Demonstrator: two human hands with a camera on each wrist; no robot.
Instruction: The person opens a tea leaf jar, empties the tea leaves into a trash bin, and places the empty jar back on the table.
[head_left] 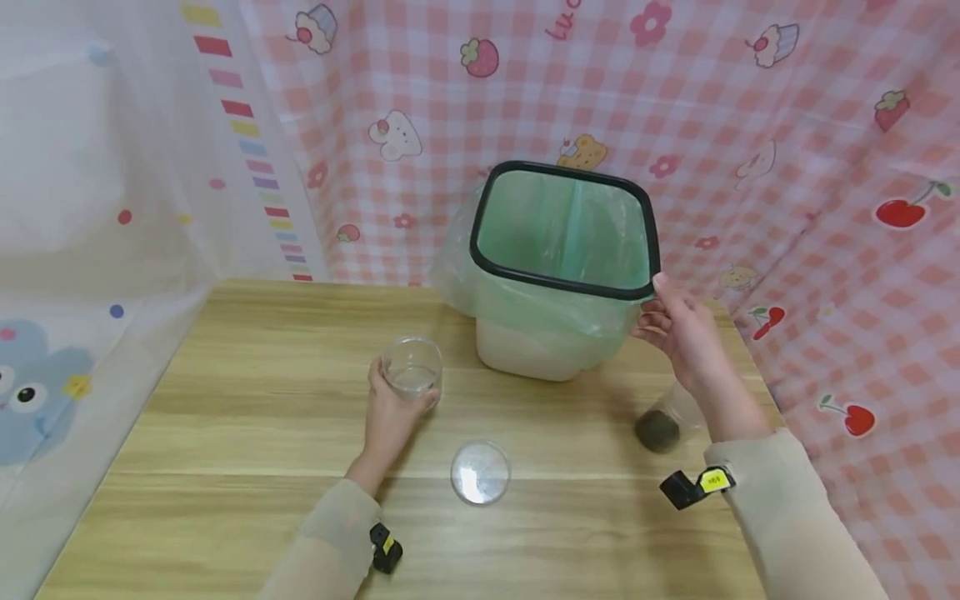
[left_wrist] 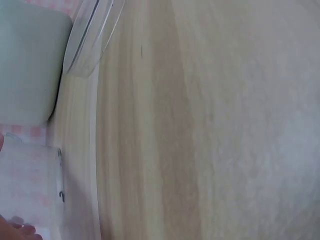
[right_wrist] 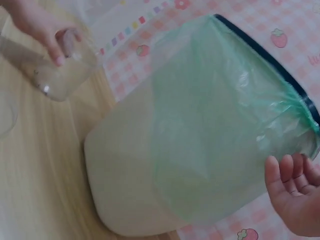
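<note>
A white trash bin (head_left: 525,346) stands toward the back of the table, lined with a green plastic bag (head_left: 555,310) under a black rim ring (head_left: 558,285). At the rim's near right corner, my right hand (head_left: 684,327) pinches the edge, thumb on top and fingers curled below, beside the bag in the right wrist view. My left hand (head_left: 395,412) grips a clear, see-through jar (head_left: 414,367) left of the bin. The left wrist view catches the jar (left_wrist: 32,185) and fingertips at its edge. A round clear lid (head_left: 480,472) lies flat on the table between my arms.
Beside my right wrist, partly hidden by it, is a clear container with a dark end (head_left: 658,430). The wooden table (head_left: 247,417) meets a pink checked curtain (head_left: 420,75) at the back and right; a white patterned curtain (head_left: 67,208) hangs at left.
</note>
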